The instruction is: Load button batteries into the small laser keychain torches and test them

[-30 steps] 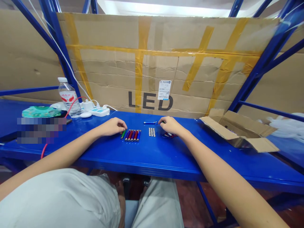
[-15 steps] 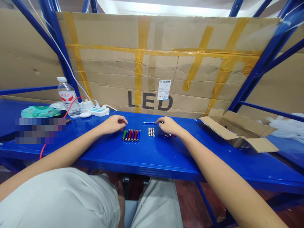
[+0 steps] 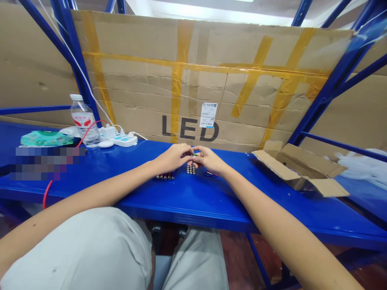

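My left hand and my right hand meet above the blue shelf top, fingers curled together around a small thin object that is mostly hidden; it may be the slim blue flashlight. Just under them lies a block of small silver button batteries. A row of several small coloured flashlights lies below my left wrist, partly covered. A red and blue keyring clip lies under my right wrist.
An open cardboard box sits to the right. A water bottle, a white power strip with a red cable, and a green pack are at the left. Taped cardboard marked LED stands behind.
My left hand left the row of flashlights and moved right to meet my right hand; both now close on the small object picked up from the back of the shelf.
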Demonstrator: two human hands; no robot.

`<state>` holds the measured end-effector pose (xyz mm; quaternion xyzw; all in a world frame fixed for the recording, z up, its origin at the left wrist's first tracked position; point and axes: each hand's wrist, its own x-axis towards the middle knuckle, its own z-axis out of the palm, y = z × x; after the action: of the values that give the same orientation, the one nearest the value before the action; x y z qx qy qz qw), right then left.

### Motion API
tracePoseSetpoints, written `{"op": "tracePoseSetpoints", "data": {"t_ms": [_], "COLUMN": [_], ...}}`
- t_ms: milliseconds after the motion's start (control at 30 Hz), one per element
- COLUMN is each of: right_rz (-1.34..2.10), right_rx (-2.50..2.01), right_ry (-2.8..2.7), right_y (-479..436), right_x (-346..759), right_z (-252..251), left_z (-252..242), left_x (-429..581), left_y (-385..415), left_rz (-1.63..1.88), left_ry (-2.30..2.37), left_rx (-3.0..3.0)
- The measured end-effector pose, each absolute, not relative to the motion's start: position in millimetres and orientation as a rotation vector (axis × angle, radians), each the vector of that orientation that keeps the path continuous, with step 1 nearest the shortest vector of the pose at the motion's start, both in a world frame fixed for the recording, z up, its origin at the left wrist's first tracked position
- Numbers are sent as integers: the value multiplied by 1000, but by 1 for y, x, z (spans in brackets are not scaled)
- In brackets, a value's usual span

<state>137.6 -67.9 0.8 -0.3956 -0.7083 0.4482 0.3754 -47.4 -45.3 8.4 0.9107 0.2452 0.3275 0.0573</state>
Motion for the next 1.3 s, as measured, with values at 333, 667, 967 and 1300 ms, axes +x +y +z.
{"op": "tracePoseSetpoints", "data": {"t_ms": [333,667,967,1300], "right_rz": [320,243,349,231], "right_rx": [-1099,-1077,-1092,-1187], "right_ry": [-2259,-2225,-2149,-2207], "right_y": [-69,-71,-75,-79], "right_x": [136,128,124,118], "right_z": [-6,-8,-6,-8], "left_z": [-7,-7,-2,-6], "left_x": [-61,-57,-59,-57], "left_y": [-49,-47,-53,-50], "left_rz": [1119,1120,1097,1050], "left_ry": [854,713,667,662], "left_rx": [2122,1959,1998,2041]}}
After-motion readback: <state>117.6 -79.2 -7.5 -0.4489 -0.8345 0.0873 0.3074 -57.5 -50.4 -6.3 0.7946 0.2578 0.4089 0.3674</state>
